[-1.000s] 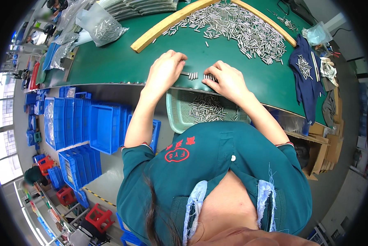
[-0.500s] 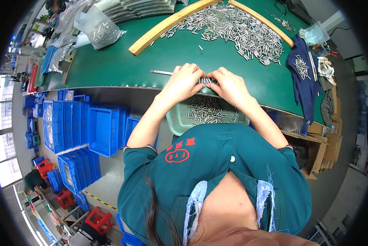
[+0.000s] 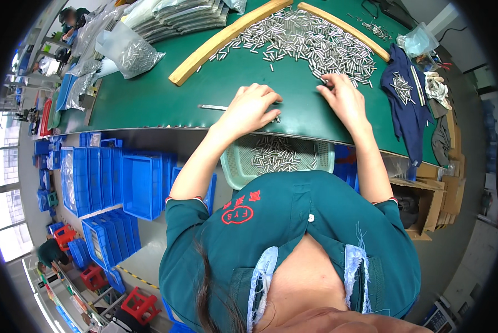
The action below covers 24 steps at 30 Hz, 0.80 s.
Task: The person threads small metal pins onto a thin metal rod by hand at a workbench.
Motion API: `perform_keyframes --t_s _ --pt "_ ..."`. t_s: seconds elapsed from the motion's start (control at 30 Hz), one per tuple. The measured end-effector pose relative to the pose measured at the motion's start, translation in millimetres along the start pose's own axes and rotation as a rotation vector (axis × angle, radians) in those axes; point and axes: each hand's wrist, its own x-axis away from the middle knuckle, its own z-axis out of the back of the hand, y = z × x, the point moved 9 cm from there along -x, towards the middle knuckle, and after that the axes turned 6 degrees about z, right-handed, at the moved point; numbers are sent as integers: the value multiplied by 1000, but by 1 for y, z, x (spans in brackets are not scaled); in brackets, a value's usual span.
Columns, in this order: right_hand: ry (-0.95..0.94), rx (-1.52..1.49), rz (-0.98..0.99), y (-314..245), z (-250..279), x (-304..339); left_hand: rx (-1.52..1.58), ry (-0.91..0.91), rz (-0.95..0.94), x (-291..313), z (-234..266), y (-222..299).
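- Fingers of the left hand (image 3: 249,108) bend downward, the thumb a little apart; what they grip underneath is hidden, so I cannot tell. Those of the right hand (image 3: 346,102) stand parted from the thumb at the near edge of the metal pins; whether a fingertip touches one is too small to make out.
- Green table (image 3: 149,100): its near edge runs just in front of the body, and both hands are over its top. The surface looks smooth, so round pieces would likely roll or skid on it.
- Heap of metal pins (image 3: 293,36): at the far middle, spreading right toward the right hand. As a mass it should be fairly heavy and shift loosely; the stray ones along its near edge look easiest to pick.
- Pale green basket (image 3: 232,173): below the near edge, with more pins (image 3: 275,154) lying in it.
- Wooden bars (image 3: 226,44): one along the heap's left, another along its right, stiff and probably steady.
- Metal strip (image 3: 213,107): flat and thin, running from the left in under the left hand. Likely stiff and light; the bare left end offers a hold.
- Small pins (image 3: 278,119): just beside the left thumb, partly covered. Each is probably hard, light, slippery and not fragile, best pinched mid-length between thumb and forefinger.
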Motion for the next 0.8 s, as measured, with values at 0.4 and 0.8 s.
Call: perform_keyframes --t_s 0.4,0.8 --pt "19 106 20 13 -2 1 -134 146 -21 -117 -46 21" --pt "-35 24 23 4 2 7 75 -39 -41 -77 -29 12"
